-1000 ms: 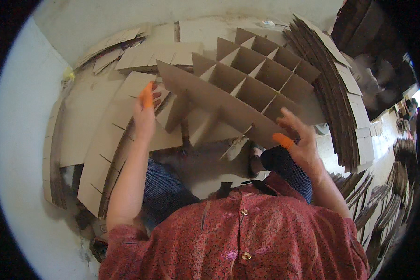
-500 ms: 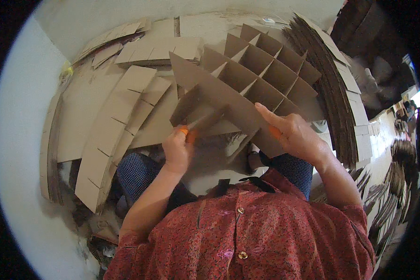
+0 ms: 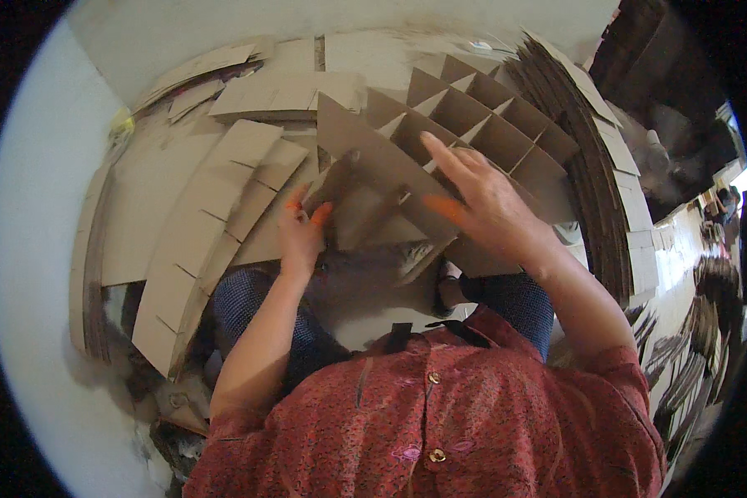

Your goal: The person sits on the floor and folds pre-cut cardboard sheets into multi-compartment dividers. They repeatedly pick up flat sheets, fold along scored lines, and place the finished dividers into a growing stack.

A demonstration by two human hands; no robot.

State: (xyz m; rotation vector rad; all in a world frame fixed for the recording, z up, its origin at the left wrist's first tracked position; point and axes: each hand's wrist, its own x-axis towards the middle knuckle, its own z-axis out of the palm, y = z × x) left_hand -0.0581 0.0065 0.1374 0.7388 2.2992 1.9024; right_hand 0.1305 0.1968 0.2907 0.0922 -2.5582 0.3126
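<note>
Cardboard grid divider point(image 3: 473, 133) sits tilted above the person's knees. Left hand point(image 3: 300, 232) pinches the lower edge of its long front strip point(image 3: 373, 166), fingers curled. Right hand point(image 3: 490, 207) lies spread flat across the strips. Slotted cardboard strips point(image 3: 216, 207) lie stacked just left.
</note>
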